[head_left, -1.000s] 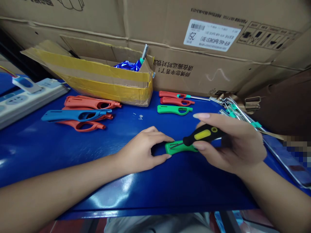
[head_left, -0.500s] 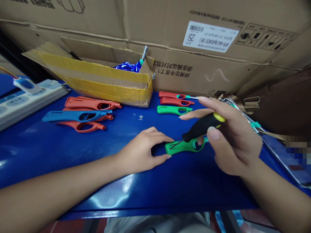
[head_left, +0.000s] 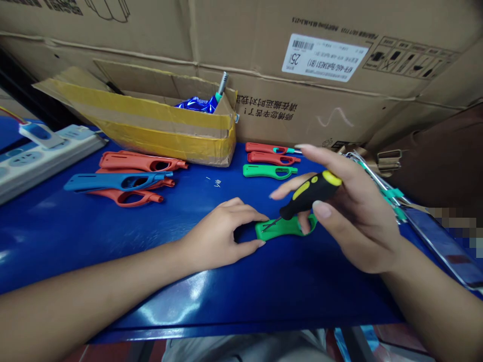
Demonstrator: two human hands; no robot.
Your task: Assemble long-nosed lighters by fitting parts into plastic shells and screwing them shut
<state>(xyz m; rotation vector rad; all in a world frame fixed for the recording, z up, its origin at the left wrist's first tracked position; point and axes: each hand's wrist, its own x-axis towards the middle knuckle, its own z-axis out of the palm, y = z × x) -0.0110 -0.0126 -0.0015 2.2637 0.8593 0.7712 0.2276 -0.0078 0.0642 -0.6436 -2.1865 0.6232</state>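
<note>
A green lighter casing (head_left: 285, 229) lies flat on the blue table. My left hand (head_left: 222, 234) pinches its left end between thumb and fingers. In my right hand (head_left: 358, 216) is a black and yellow screwdriver (head_left: 309, 197), tilted, its tip touching the casing near the slot at the left end. The right index finger is stretched out, away from the handle, and another fingertip lies at the casing's trigger opening. Part of the casing's right end is hidden behind the right hand.
Red lighter casings (head_left: 132, 162) and a blue one (head_left: 113, 182) lie at left. More red (head_left: 260, 158) and green casings (head_left: 260, 171) lie behind the hands. An open carton (head_left: 162, 136) holds a blue packet (head_left: 199, 104). A power strip (head_left: 49, 156), a phone (head_left: 441, 246) and metal rods (head_left: 373, 178) flank the work.
The screwdriver has tilted more upright and its handle has shifted slightly left with my right hand. A right fingertip has come down on the casing. My left hand keeps its hold.
</note>
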